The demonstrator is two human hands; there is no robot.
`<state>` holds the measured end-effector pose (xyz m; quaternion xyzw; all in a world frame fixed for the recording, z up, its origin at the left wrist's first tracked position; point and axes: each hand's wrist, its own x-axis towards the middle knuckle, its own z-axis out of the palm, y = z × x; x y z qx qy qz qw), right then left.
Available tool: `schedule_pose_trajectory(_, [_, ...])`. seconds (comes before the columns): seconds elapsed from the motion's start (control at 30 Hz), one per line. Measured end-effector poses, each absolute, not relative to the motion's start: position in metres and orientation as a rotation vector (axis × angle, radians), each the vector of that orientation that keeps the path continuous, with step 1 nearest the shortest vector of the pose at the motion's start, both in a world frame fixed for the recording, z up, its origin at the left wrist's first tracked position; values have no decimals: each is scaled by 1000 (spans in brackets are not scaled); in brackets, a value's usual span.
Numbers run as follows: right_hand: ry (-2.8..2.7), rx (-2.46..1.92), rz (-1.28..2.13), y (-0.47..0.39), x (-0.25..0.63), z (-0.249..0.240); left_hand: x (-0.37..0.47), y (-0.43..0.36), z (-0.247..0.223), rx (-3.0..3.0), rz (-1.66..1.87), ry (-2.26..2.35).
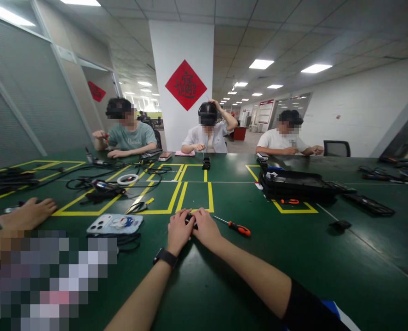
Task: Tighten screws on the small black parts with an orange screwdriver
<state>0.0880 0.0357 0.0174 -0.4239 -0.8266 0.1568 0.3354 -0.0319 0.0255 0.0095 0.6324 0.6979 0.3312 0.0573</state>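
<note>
Both my hands rest together on the green table (204,285), fingers closed round a small black object (192,222) that they mostly cover. My left hand (180,229), with a black watch (165,258) on its wrist, grips it from the left. From the other side my right hand (206,226) bends over it, fingertips near those of the left. Just right of that hand lies a screwdriver (238,228) with an orange and black handle. A phone in a patterned light-blue case (116,224) lies to the left, beside a black cable (129,242).
A co-worker's hand (33,214) rests at the left. Three people sit across the table. Black trays (295,184) are stacked at the right, with an orange-handled tool (290,201) before them. Cables, a white tape roll (127,179) and yellow tape outlines (210,197) spread over the table.
</note>
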Motion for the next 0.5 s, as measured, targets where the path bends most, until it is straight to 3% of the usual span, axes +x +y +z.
schedule_pose_trajectory(0.27, [-2137, -1053, 542, 35, 97, 16, -28, 25, 6, 1992, 966, 2164])
schedule_pose_trajectory(0.5, [-2093, -1122, 287, 29, 138, 46, -26, 23, 4, 2053, 956, 2186])
